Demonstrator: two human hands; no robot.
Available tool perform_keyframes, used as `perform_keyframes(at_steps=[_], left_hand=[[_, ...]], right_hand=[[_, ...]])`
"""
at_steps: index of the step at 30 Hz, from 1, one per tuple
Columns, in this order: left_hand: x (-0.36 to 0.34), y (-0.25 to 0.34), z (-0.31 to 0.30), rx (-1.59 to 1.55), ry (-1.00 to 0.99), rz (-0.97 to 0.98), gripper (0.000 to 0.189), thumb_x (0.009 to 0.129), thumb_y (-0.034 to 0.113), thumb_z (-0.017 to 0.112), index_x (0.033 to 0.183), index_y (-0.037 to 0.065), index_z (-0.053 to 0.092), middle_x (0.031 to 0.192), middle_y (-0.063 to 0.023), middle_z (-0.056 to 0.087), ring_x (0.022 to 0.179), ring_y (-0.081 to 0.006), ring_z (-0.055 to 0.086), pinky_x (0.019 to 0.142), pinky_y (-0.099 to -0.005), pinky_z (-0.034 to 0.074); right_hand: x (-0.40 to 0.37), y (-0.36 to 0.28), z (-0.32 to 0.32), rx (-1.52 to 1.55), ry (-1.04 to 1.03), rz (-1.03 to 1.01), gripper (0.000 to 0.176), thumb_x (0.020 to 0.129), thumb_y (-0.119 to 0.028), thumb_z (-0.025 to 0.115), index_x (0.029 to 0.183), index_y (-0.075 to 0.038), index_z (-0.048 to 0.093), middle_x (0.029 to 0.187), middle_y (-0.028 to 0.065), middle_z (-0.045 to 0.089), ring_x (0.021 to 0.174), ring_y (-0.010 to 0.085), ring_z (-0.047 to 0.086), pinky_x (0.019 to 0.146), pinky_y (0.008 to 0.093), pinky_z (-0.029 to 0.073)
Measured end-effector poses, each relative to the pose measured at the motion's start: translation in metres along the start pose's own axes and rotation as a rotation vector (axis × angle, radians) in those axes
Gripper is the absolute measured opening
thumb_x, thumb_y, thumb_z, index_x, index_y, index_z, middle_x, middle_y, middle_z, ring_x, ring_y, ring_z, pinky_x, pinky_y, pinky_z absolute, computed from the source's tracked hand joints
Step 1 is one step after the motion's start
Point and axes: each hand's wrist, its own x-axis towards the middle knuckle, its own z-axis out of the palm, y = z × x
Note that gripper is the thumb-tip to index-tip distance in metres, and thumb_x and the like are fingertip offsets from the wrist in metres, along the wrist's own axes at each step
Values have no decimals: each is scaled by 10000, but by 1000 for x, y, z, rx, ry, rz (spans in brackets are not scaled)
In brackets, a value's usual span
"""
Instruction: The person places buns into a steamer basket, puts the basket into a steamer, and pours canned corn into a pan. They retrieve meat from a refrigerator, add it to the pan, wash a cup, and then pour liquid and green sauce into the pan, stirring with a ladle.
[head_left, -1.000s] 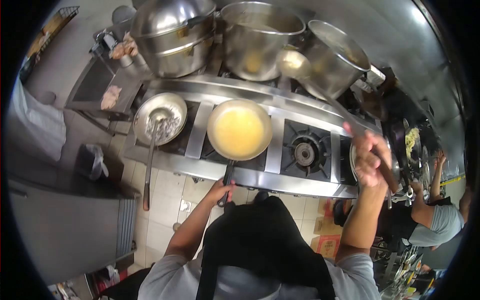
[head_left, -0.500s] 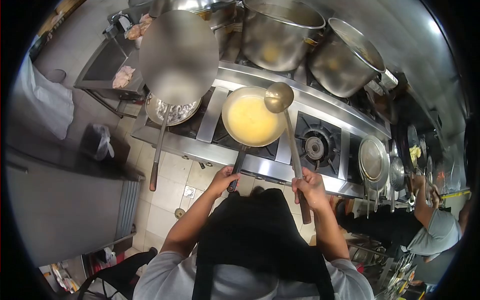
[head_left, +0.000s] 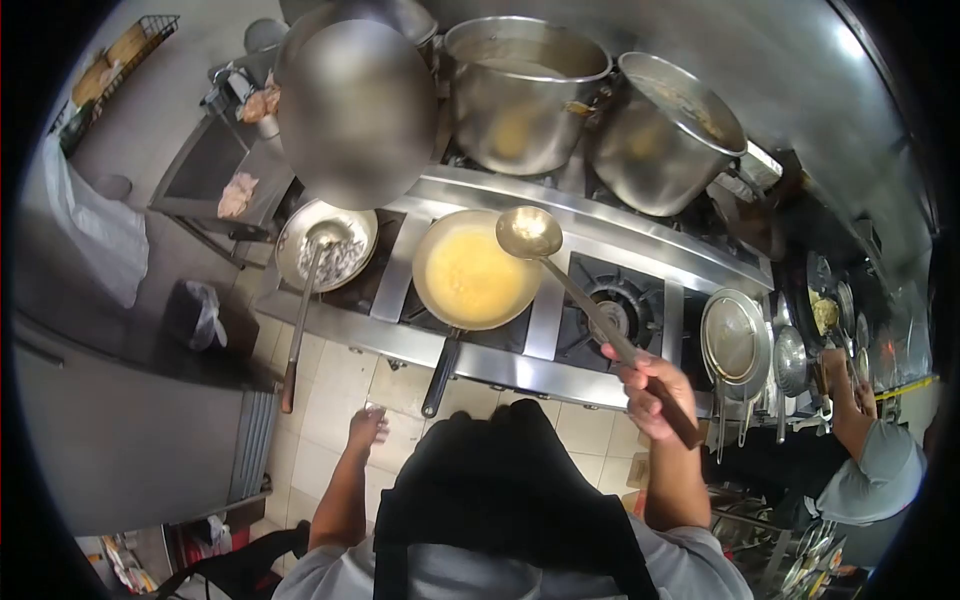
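We hold the ladle [head_left: 588, 303] in our right hand [head_left: 655, 395], fingers [head_left: 640, 375] wrapped tight around the dark end of its long handle. The ladle's bowl hangs over the upper right rim of the frying pan [head_left: 421, 262]. Whether anything is in the bowl we cannot tell. The frying pan sits on the front middle burner of the stove [head_left: 500, 362] and holds a shallow pool of yellow liquid [head_left: 472, 272]. Its dark handle [head_left: 440, 375] sticks out toward us over the stove's front edge.

To the left of it a second pan [head_left: 290, 232] holds pale pieces of food, with a long-handled utensil [head_left: 298, 325] resting in it. Behind stand two tall steel stockpots [head_left: 520, 120] [head_left: 650, 160]. The right one has something pale in it, and the contents of the left one are unclear. A blurred round steel vessel [head_left: 355, 105] fills the view above the left pan. The burner [head_left: 612, 315] right of the frying pan is bare.

Half a second ago our left hand [head_left: 367, 427] gripped the frying pan's handle. Now it has let go and hangs below the handle, over the tiled floor, fingers loosely open and holding nothing. Our right hand has swung out to the right, so the ladle now slants across the bare burner.
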Motion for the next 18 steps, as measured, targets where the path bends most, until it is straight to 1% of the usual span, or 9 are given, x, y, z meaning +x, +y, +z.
perform_keyframes(at_steps=[1, 3, 5, 7, 10, 11, 15, 16, 18], left_hand=[[-1, -13, -5, -13, 37, -60, 363, 853, 382, 614, 1001, 52, 586, 824, -81, 627, 646, -194, 624, 510, -333, 500], [1, -49, -18, -45, 88, -188, 366, 854, 353, 606, 1031, 35, 574, 835, -104, 619, 642, -231, 620, 512, -377, 501], [22, -108, -33, -58, 100, -314, 383, 859, 338, 591, 1065, 16, 555, 866, -128, 617, 660, -268, 622, 538, -435, 507], [3, -125, -29, -85, 195, -334, 370, 865, 332, 580, 1067, 22, 560, 872, -131, 621, 687, -273, 629, 565, -449, 514], [-21, -143, -13, -111, 245, -372, 347, 873, 318, 564, 1056, 23, 563, 885, -131, 624, 705, -275, 635, 579, -456, 515], [-31, -144, -7, -130, 250, -368, 347, 873, 318, 564, 1056, 23, 563, 885, -131, 624, 705, -275, 635, 579, -456, 515], [-48, -148, 7, -110, 147, -303, 334, 881, 305, 550, 1067, 28, 558, 892, -124, 624, 703, -273, 638, 568, -448, 513], [-49, -150, 7, -75, 125, -283, 334, 882, 300, 548, 1076, 30, 556, 891, -124, 623, 700, -273, 637, 566, -447, 512], [-54, -148, 1, 9, 95, -229, 333, 884, 291, 544, 1095, 34, 551, 890, -122, 621, 693, -272, 636, 561, -444, 510]], right_hand=[[-7, -12, 9, 126, -72, 23, 416, 925, -82, 418, 1277, 139, 390, 768, 139, 566, 516, 218, 616, 405, 273, 525], [-23, -37, 35, 145, -160, -11, 471, 941, -109, 384, 1320, 160, 302, 832, 170, 570, 566, 234, 633, 417, 286, 533], [-35, -61, 62, 102, -234, -57, 524, 952, -133, 351, 1360, 161, 205, 889, 188, 568, 602, 238, 641, 431, 306, 544], [-45, -84, 91, 62, -276, -146, 553, 966, -167, 333, 1381, 150, 151, 902, 189, 572, 629, 240, 647, 443, 326, 532], [-43, -127, 122, -52, -355, -207, 576, 989, -221, 302, 1380, 159, 114, 878, 162, 561, 628, 225, 626, 451, 344, 488], [-39, -142, 129, -46, -348, -232, 564, 989, -197, 327, 1364, 178, 133, 851, 143, 546, 575, 193, 578, 432, 319, 466], [-2, -200, 130, -331, -272, -486, 484, 968, -130, 431, 1281, 205, 274, 816, 99, 535, 523, 108, 493, 389, 240, 402], [13, -214, 123, -500, -188, -530, 418, 959, -140, 475, 1217, 176, 384, 776, 46, 535, 529, 68, 487, 382, 219, 385], [49, -227, 99, -822, 154, -690, 232, 873, -189, 593, 1006, -1, 570, 700, -35, 531, 520, 28, 468, 406, 180, 335]])
